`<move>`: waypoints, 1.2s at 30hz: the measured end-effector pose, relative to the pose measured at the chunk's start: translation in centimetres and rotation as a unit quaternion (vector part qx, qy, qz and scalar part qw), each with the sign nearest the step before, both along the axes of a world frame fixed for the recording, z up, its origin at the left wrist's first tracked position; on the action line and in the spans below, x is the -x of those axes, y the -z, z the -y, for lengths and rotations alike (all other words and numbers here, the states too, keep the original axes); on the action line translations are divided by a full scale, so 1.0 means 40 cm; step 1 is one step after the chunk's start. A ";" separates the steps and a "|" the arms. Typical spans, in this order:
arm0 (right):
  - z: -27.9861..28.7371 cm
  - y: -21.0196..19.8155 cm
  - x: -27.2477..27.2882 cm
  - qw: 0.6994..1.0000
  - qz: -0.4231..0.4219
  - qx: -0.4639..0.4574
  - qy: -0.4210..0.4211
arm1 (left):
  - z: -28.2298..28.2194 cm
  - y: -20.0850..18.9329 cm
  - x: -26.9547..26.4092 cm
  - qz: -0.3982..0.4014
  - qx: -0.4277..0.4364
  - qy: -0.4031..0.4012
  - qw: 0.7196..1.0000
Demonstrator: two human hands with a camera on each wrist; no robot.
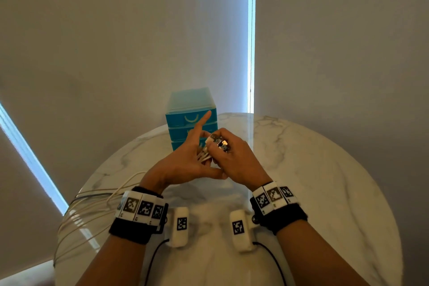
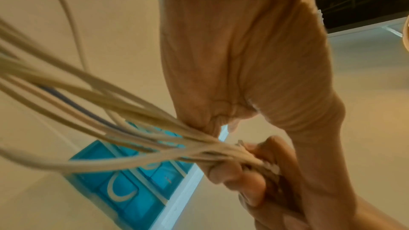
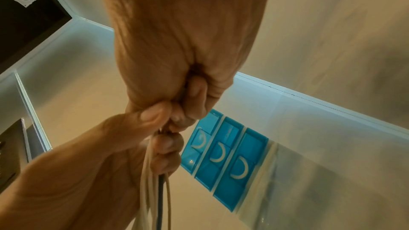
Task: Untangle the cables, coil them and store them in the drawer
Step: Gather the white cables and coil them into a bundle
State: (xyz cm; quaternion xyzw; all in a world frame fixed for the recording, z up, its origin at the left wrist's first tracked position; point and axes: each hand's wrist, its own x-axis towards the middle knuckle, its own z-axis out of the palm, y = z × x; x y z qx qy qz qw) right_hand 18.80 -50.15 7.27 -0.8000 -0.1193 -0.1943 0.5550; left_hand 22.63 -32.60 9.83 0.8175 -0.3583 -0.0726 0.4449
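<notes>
Gripping one cable bundle (image 1: 205,154) together, left hand (image 1: 185,160) and right hand (image 1: 234,158) face three closed drawers (image 3: 223,153).

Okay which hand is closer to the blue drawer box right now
Left, narrowly. The left hand points its index finger up across the blue drawer box's front; the right hand grips the cables just nearer the person.

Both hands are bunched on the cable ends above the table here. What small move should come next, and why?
Probably the right hand should draw one plug out of the bundle of cables while the left hand holds the rest. The strands still run together, looping off the table edge, and the blue drawer unit is closed.
</notes>
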 end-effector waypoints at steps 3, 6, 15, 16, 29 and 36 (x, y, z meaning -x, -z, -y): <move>0.008 0.004 -0.003 1.000 0.008 0.003 0.016 | -0.029 -0.010 -0.008 -0.016 -0.017 -0.033 0.999; 0.017 0.002 -0.005 1.000 0.000 -0.009 0.019 | -0.042 -0.032 0.002 -0.043 -0.139 -0.036 0.989; 0.006 -0.022 0.005 0.954 -0.113 -0.272 -0.052 | -0.031 -0.040 0.017 -0.079 -0.034 -0.119 0.989; -0.002 -0.028 0.010 0.940 -0.130 -0.308 -0.070 | -0.029 -0.048 0.020 -0.073 -0.018 -0.127 0.989; -0.042 0.010 0.004 0.957 -0.138 -0.245 -0.067 | 0.033 -0.024 0.042 -0.192 0.004 -0.029 0.981; -0.046 0.008 -0.003 0.934 -0.110 -0.326 -0.092 | -0.016 -0.168 0.020 0.082 -0.074 -0.160 0.981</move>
